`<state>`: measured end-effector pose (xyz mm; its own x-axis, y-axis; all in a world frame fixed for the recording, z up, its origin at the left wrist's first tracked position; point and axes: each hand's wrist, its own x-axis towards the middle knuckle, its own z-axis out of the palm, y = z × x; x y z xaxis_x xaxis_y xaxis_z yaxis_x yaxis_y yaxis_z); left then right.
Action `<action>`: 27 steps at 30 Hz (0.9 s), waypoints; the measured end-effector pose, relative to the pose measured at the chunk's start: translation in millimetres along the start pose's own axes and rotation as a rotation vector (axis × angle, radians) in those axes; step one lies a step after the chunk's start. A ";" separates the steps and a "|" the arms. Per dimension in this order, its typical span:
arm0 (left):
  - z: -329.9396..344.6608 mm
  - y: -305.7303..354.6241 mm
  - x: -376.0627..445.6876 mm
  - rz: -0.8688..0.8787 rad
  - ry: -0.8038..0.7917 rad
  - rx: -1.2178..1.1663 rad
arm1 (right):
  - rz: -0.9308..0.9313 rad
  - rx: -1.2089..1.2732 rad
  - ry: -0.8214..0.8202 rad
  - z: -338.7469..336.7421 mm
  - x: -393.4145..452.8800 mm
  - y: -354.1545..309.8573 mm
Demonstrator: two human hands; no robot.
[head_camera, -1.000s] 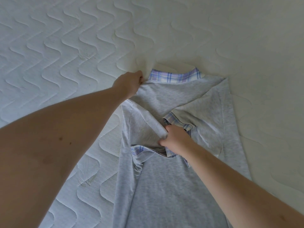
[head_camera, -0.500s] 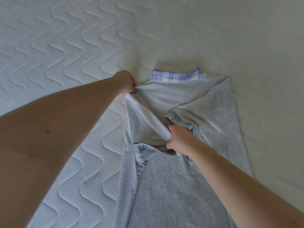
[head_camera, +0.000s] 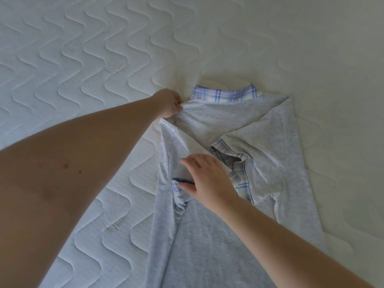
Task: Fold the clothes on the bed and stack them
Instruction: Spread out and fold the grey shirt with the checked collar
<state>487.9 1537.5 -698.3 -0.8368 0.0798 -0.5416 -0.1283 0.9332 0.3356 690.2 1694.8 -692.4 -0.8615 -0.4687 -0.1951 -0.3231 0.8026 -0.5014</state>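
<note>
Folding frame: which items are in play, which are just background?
In play:
- grey shirt with plaid collar
- left hand, pinching the shirt's shoulder edge
- right hand, fingers straight, on the folded sleeve

Background:
- quilted mattress, which bears the shirt

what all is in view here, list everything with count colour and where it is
grey top: one, light grey, lying lengthwise on the mattress, both sleeves folded in over the body
plaid collar: one, lilac, blue and white check, at the top's far end
plaid cuffs: two, same check, at mid-body, the left one partly under the right hand
mattress: one, white, wavy quilting, under everything
left hand: one, pinching the top's left shoulder edge
right hand: one, fingers straight, laid on the folded left sleeve
</note>
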 end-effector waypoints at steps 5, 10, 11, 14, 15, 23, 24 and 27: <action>8.4 -4.1 1.4 0.050 0.182 -0.019 | -0.098 -0.004 -0.107 22.6 -5.7 -4.3; 19.6 -11.1 -1.0 0.011 0.291 -0.070 | -0.124 -0.027 -0.136 27.5 -19.0 5.0; 21.0 -10.3 -0.9 -0.013 0.298 -0.059 | -0.110 -0.008 -0.144 29.4 -20.6 6.2; 23.1 -4.2 -0.6 -0.083 0.283 -0.053 | -0.067 0.032 -0.159 36.3 -25.5 4.4; 22.5 -2.5 0.5 -0.100 0.276 -0.078 | -0.058 0.041 -0.146 37.6 -26.4 3.2; 16.3 -1.7 -8.8 -0.030 0.325 -0.120 | -0.137 0.033 -0.137 26.8 -47.6 12.8; 11.8 -5.5 -11.2 0.038 0.318 -0.078 | -0.140 0.027 -0.117 26.8 -51.5 13.7; -6.3 -21.4 -22.4 0.226 0.227 0.049 | -0.135 0.004 -0.102 29.2 -61.2 17.1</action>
<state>506.0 1513.6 -688.5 -0.9393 0.2118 -0.2700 0.0955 0.9171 0.3871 748.9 1726.5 -713.7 -0.7662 -0.6072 -0.2102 -0.4315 0.7286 -0.5319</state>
